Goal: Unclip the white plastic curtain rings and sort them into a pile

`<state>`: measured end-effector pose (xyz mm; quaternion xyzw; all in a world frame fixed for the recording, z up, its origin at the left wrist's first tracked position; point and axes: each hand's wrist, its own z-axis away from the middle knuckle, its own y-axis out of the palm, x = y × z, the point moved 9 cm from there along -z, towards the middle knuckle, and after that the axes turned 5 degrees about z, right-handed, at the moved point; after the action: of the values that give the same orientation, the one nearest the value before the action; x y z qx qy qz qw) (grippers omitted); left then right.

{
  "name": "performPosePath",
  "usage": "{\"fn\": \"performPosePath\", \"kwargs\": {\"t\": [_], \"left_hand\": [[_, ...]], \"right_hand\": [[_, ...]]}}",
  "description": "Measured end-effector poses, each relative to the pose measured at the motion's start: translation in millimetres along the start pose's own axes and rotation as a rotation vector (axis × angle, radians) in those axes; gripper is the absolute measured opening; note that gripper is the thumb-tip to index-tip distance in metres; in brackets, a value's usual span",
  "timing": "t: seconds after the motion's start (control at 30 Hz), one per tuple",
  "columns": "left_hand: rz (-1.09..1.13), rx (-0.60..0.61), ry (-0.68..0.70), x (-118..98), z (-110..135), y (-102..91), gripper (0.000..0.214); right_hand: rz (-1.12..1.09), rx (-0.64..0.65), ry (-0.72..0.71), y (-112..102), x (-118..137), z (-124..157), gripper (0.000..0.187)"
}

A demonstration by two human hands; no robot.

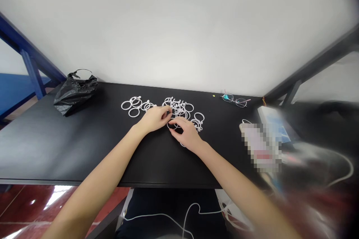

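Observation:
My right hand (186, 133) is closed with thumb and fingers pinching a thin white plastic ring (168, 125), which looks like a curtain ring with a small eyelet. Close against it, my left hand (157, 118) has its fingertips pinched together at the ring's upper edge; what they grip is too small to make out. Just beyond both hands lies a heap of similar white rings (188, 107). A smaller group of rings (134, 112) rests to the left, and several more (199, 117) are beside my right hand. One ring is partly hidden under my right hand.
A black plastic bag (75, 93) stands at the table's back left. Eyeglasses (241, 102) lie at the back right, near a white and blue box (273, 123) and a blurred-out item (260, 149). A white cable (157, 215) crosses my lap below the black table (92, 149).

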<state>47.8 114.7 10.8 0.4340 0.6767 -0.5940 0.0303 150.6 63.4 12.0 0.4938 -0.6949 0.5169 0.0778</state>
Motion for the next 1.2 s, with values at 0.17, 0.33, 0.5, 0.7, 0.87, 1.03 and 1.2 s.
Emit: {"fn": "performPosePath", "kwargs": {"t": [0.17,0.33,0.5,0.7,0.87,1.03,1.2], "left_hand": [[0.031,0.108,-0.026,-1,3,10.5,0.012],[0.108,0.092,-0.010,0,0,3.4,0.014],[0.386,0.087,-0.058,8,-3,-1.5,0.023],[0.677,0.084,-0.174,17,-3,0.3,0.029],[0.744,0.065,-0.146,15,-5,-2.1,0.031],[0.736,0.073,-0.143,12,-5,-4.9,0.030],[0.747,0.082,-0.178,16,-5,-2.1,0.031]], "right_hand": [[-0.003,0.001,0.002,0,-2,0,0.019],[-0.017,-0.002,0.002,1,-2,0,0.022],[-0.022,-0.154,0.004,-14,1,0,0.018],[-0.124,-0.279,0.093,-30,-10,0,0.014],[-0.317,-0.235,0.106,-28,-13,-2,0.022],[-0.312,-0.226,0.102,-29,-13,-1,0.021],[-0.280,-0.248,0.164,-27,-18,0,0.018]]}}
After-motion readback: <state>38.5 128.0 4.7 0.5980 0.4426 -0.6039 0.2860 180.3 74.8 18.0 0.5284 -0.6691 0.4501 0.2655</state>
